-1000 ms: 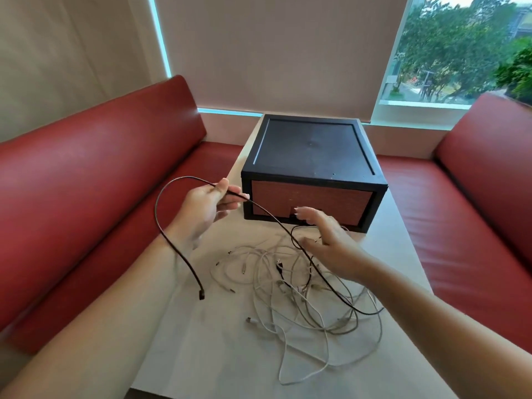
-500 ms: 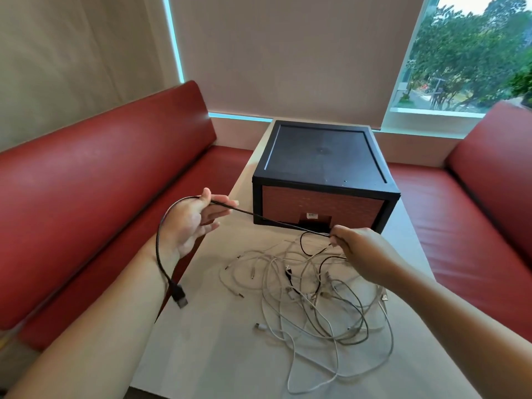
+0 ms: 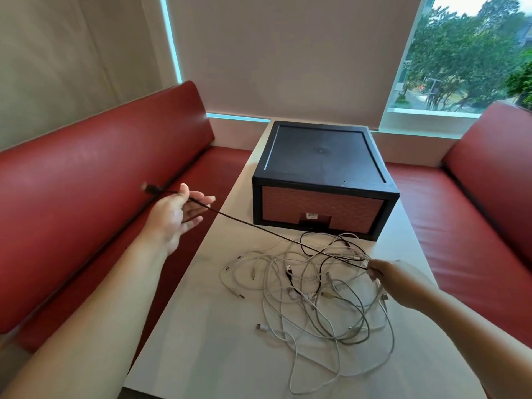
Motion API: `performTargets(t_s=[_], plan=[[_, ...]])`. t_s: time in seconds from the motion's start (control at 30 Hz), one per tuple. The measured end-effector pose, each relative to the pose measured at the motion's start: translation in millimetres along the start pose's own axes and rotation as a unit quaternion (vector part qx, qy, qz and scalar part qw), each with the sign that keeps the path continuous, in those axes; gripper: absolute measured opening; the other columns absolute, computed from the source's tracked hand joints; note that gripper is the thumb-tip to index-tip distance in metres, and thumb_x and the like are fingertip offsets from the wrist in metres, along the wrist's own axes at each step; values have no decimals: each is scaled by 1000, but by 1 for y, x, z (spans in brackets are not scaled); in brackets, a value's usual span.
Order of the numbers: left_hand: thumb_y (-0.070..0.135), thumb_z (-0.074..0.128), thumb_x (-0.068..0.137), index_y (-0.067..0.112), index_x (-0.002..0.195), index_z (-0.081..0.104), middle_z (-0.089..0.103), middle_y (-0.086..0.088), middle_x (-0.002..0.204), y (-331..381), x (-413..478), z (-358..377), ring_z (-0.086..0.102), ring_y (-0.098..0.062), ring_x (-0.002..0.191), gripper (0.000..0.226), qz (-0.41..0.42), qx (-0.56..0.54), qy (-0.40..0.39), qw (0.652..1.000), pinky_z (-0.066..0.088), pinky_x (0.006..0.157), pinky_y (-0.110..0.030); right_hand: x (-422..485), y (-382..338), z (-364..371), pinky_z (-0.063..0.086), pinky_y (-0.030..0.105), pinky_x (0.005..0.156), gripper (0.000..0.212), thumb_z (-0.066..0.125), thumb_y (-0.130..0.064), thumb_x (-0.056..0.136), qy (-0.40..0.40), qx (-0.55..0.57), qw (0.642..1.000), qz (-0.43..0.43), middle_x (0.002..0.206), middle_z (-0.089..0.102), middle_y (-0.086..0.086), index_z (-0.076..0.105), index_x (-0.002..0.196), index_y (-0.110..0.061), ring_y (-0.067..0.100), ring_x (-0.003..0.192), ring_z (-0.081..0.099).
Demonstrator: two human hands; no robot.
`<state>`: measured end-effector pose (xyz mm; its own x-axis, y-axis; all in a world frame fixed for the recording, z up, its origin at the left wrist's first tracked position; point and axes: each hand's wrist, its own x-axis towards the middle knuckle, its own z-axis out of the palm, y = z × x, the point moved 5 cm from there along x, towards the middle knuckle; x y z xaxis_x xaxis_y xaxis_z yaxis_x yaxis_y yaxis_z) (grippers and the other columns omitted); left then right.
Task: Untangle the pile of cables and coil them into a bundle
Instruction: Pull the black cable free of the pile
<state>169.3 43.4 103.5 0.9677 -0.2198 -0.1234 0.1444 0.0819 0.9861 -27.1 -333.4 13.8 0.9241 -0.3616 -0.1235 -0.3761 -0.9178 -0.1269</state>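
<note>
A tangled pile of white and black cables [image 3: 313, 295] lies on the white table [image 3: 201, 355]. One black cable [image 3: 244, 226] stretches taut from the pile up and left. My left hand [image 3: 175, 217], out over the left bench, has this cable running between thumb and nearly straight fingers, with its plug end [image 3: 149, 188] sticking out past the thumb. My right hand [image 3: 394, 280] sits at the right edge of the pile and pinches the black cable where it meets the tangle.
A black box with a brick-pattern drawer front [image 3: 322, 180] stands on the table just behind the pile. Red padded benches [image 3: 86, 182] run along both sides of the table, the right one [image 3: 489, 182] under a window.
My left hand has swung out left and slid along the black cable to near its plug; the hanging loop is gone and the cable is taut. My right hand moved lower right.
</note>
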Motion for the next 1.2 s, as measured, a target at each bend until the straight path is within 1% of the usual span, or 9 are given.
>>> performTargets(t_s=[0.17, 0.3, 0.47, 0.63, 0.73, 0.8, 0.9, 1.13, 1.2], plan=[[36, 35, 106, 17, 83, 57, 74, 5, 72, 2, 6, -14, 68, -12, 83, 37, 30, 1, 32, 999, 48, 90, -37, -5, 9, 5, 47, 29, 60, 19, 42, -20, 96, 14, -67, 998, 4, 75, 60, -9, 45, 81, -31, 18, 69, 58], [33, 33, 107, 15, 85, 57, 71, 4, 67, 3, 9, -7, 71, -12, 79, 38, 49, -45, 26, 997, 52, 86, -35, 1, -3, 14, 50, 29, 72, 22, 45, -12, 90, -49, -66, 997, -14, 89, 58, -9, 51, 87, -33, 19, 92, 64], [34, 32, 107, 13, 80, 55, 53, 5, 55, 10, 3, 8, 65, -11, 63, 41, 49, -186, 21, 981, 60, 77, -37, -5, -51, 2, 35, 40, 98, 44, 51, -37, 87, -26, -109, 994, -19, 131, 40, 2, 47, 130, -32, 24, 123, 34], [39, 33, 106, 15, 76, 54, 35, 6, 49, 12, -8, 26, 49, -5, 51, 43, 24, -247, 8, 969, 61, 71, -35, -14, -126, 6, 20, 49, 115, 61, 45, -53, 93, -84, 63, 983, -149, 151, 31, -6, 24, 148, -34, 20, 139, 22], [40, 33, 105, 17, 74, 53, 32, 7, 49, 12, -11, 29, 42, -4, 49, 43, 24, -242, 9, 970, 57, 64, -26, -21, -159, 22, 31, 41, 108, 51, 44, -52, 96, -139, 136, 961, -196, 134, 52, -5, 37, 141, -30, 17, 125, 42], [42, 34, 105, 18, 73, 53, 30, 8, 49, 12, -11, 27, 38, -4, 48, 44, 26, -243, 12, 970, 49, 56, -20, -26, -171, 27, 43, 29, 86, 27, 44, -39, 100, -139, 190, 948, -213, 106, 63, -3, 55, 119, -23, 16, 99, 57], [42, 34, 105, 19, 73, 53, 27, 9, 49, 9, -11, 21, 31, -4, 47, 43, 36, -212, 21, 976, 31, 45, -15, -28, -170, 25, 35, 14, 59, 20, 39, -17, 101, -88, 212, 949, -215, 70, 52, -15, 51, 85, -21, -3, 61, 50], [37, 32, 107, 19, 73, 49, 26, 11, 50, -15, -8, 15, 23, -5, 46, 42, 30, -103, 54, 993, 20, 38, -16, -29, -147, 11, 35, 13, 54, 25, 41, -17, 101, -40, 165, 963, -211, 61, 48, -17, 53, 80, -23, -3, 52, 46], [38, 32, 107, 20, 72, 48, 26, 11, 49, -15, -5, 12, 23, -4, 45, 42, 30, -106, 71, 991, 20, 38, -16, -31, -135, 17, 39, 23, 60, 25, 40, -17, 101, -48, 151, 968, -196, 65, 52, -13, 48, 79, -24, 3, 58, 48]])
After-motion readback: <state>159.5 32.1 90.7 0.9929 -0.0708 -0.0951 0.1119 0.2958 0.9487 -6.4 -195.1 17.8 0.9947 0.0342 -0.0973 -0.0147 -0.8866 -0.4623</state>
